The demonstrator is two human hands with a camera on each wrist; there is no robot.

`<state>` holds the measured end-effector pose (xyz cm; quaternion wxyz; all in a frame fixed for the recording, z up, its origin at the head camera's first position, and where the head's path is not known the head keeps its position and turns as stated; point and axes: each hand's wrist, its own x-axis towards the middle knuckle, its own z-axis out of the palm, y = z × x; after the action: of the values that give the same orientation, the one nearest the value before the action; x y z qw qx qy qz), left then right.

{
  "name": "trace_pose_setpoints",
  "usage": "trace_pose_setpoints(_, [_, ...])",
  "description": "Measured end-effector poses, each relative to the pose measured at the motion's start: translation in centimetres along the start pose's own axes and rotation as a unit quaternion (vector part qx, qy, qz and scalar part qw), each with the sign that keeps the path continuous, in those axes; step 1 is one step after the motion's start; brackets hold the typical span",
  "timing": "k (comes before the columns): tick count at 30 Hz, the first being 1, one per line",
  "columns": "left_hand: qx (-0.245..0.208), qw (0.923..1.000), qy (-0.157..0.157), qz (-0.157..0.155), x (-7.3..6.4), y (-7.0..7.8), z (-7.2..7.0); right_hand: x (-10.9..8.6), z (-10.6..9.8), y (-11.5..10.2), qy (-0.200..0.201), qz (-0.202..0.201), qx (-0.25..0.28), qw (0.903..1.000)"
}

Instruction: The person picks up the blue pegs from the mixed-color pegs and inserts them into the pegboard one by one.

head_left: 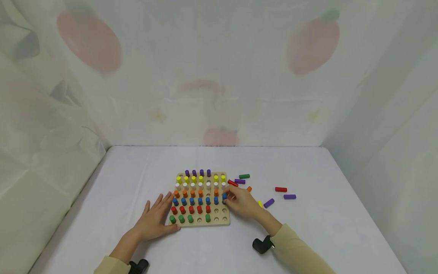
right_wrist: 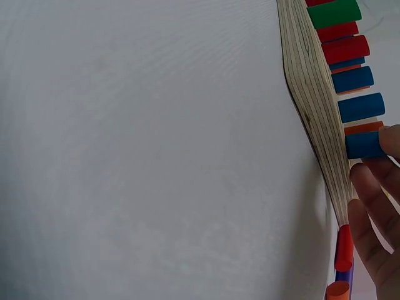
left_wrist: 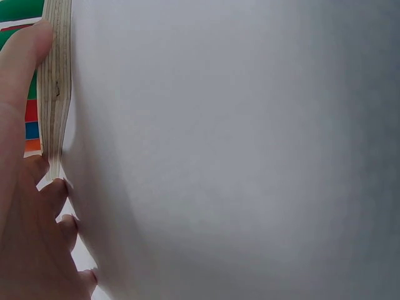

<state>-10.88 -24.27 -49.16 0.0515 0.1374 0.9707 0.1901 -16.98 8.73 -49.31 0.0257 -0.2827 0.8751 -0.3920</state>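
A wooden pegboard [head_left: 220, 214] lies on the table with rows of coloured pegs upright in its holes. My left hand [head_left: 154, 222] rests at its left side, fingers spread and thumb at the near corner; the left wrist view shows the thumb touching the board's edge [left_wrist: 56, 87]. At the right end of the blue row, my right hand [head_left: 243, 202] pinches a blue peg [head_left: 224, 196]. In the right wrist view this blue peg [right_wrist: 362, 145] stands at the board, between thumb and finger. Whether it is fully seated cannot be told.
Loose pegs lie right of the board: a green peg [head_left: 244, 176], a far red peg [head_left: 281, 189], a purple peg [head_left: 289, 196], and several others, some partly behind my right hand. White cloth [head_left: 219, 251] covers the table, with fabric walls [head_left: 219, 110] around it.
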Motion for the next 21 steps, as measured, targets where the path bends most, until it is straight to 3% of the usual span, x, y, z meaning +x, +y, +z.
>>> trace_pose_setpoints(21, [-0.002, 1.0000, -0.003, 0.000, -0.04, 0.11, -0.13, 0.04, -0.02, 0.17, -0.027, 0.002, -0.014, 0.9995])
